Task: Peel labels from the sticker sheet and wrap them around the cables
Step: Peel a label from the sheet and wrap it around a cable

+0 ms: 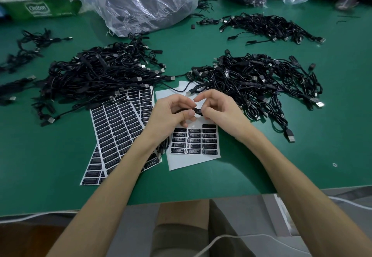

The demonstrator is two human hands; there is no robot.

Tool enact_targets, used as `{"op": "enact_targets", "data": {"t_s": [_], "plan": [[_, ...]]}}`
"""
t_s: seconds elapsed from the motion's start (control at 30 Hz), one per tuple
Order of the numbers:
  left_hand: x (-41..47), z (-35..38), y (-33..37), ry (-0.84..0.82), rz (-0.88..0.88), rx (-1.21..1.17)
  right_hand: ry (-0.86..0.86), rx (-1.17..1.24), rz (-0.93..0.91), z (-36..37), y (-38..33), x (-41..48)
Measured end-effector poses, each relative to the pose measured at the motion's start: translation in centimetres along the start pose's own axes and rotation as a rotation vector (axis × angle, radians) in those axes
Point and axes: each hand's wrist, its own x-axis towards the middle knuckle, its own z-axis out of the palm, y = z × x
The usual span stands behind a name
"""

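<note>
Black cable is held above the partly used sticker sheet on the bench. The left hand pinches it, and the right hand pinches alongside. Step in hand: apparently wrapping a label. Next: press it closed all round.

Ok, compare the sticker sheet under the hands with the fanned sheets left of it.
The near sheet is mostly bare white backing, with labels only in its lower rows; the left sheets are covered with them. The left sheets overlap in a fan, far ends under a cable pile; the near sheet's labelled end lies uncovered. Both carry black labels with white print.
</note>
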Motion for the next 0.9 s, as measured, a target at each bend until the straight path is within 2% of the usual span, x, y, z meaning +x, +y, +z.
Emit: {"op": "enact_targets", "data": {"t_s": [0.9], "plan": [[-0.35, 0.37, 0.61, 0.000, 0.022, 0.058, 0.016, -0.014, 0.021, 0.10, 0.03, 0.06]]}}
